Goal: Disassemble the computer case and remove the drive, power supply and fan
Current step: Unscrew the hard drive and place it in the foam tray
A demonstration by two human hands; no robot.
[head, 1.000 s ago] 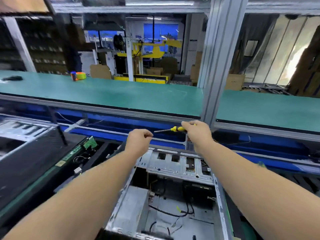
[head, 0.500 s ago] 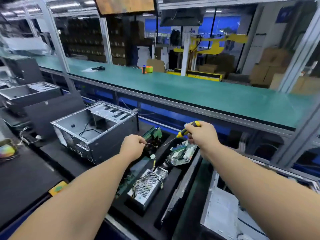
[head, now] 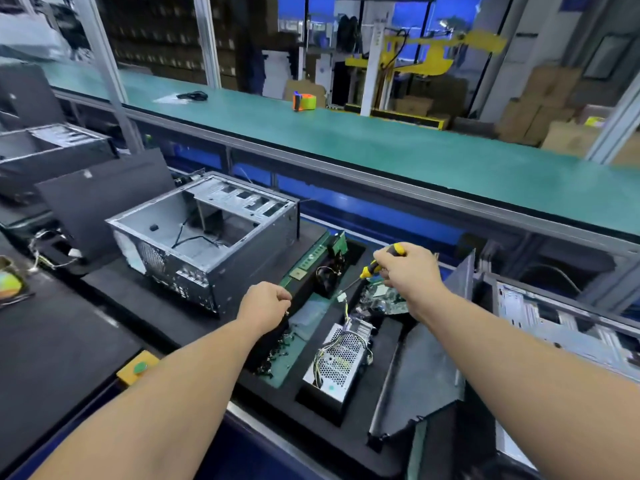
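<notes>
1. A second computer case (head: 568, 327) at the right edge of the workbench is cut off by the frame, and only its metal drive cage shows. What the curled left hand (head: 265, 308) pinches is too small to make out; a tiny brass-coloured speck shows at its fingertips.
2. A black foam tray (head: 388, 344) near the bench's front edge holds parts in separate recesses: a power supply (head: 337, 363) with its wire bundle lies in the middle one, a circuit board (head: 381, 299) beyond it, and a green-lined recess (head: 294, 344) to the left holds small dark bits, too blurred to name.
3. An emptied computer case (head: 204, 233) lies open-side up on the bench, just left of the tray.
4. The right hand (head: 410, 271) grips a yellow-and-black screwdriver (head: 375, 266), its shaft pointing down and left over the tray. Both forearms reach forward over the tray.
</notes>
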